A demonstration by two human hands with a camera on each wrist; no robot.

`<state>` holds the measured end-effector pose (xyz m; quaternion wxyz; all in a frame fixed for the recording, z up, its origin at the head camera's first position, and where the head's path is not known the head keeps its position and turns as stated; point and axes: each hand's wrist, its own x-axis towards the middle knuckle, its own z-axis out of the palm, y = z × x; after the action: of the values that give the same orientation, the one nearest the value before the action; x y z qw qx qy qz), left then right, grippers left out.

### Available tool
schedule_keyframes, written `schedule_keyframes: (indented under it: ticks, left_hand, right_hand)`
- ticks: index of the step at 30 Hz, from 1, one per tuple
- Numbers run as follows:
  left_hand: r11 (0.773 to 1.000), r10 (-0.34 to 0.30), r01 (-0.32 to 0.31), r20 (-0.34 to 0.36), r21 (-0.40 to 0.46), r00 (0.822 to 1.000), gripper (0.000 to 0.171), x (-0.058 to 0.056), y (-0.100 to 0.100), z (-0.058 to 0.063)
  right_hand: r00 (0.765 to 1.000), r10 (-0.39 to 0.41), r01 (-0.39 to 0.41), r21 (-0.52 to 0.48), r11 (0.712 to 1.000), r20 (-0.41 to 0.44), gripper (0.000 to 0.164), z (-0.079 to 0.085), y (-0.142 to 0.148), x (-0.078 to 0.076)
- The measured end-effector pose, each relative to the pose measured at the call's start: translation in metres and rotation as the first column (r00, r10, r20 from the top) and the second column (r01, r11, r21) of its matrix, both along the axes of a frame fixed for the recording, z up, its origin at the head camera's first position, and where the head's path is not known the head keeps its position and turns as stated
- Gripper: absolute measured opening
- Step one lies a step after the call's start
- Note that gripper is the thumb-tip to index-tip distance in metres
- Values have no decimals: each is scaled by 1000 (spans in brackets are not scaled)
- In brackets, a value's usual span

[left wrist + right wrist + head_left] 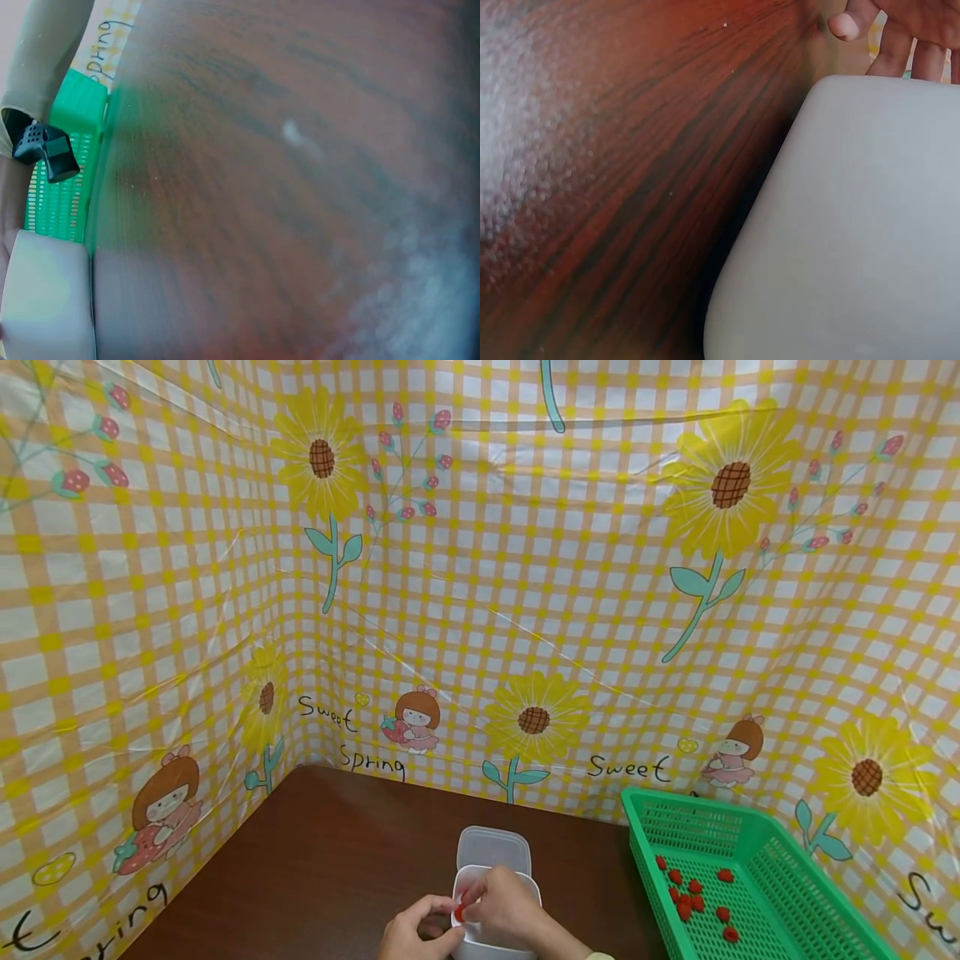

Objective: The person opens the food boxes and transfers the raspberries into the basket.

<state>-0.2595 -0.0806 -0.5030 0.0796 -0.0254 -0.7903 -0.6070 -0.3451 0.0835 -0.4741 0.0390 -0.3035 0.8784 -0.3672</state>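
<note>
In the head view a white plastic box (531, 887) stands near the table's front edge, with a clear lid (495, 850) folded back behind it. My left hand (416, 931) grips the box's left rim with bent index finger and thumb. My right hand (504, 906) reaches over the box and pinches a small red raspberry (460, 912) just inside the left wall. Most of the box's inside is hidden under this hand. The box's pale side (855, 225) fills much of the right wrist view, with the left hand's fingers (894, 46) behind its edge.
A green plastic basket (825, 902) with several raspberries (696, 887) stands on the right of the brown wooden table (322, 852). Checked, flower-printed cloth (480, 635) walls in the table. In the left wrist view, the right sleeve (45, 52) and a black device (49, 150) cross in front of the basket.
</note>
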Motion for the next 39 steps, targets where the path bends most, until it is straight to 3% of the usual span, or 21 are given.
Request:
schedule_keyframes:
  ticks: [11, 19, 39]
  left_hand:
    - [1000, -2, 1, 39, 30, 999, 30, -2, 0, -1]
    - [999, -11, 10, 25, 37, 1000, 31, -3, 0, -1]
    - [1000, 9, -9, 0, 12, 1000, 29, -1, 1, -2]
  right_hand:
    - [999, 37, -36, 32, 999, -12, 7, 2, -2, 1]
    - [999, 40, -40, 22, 999, -12, 8, -1, -3, 0]
    - [997, 18, -16, -19, 1000, 75, 10, 0, 0, -1]
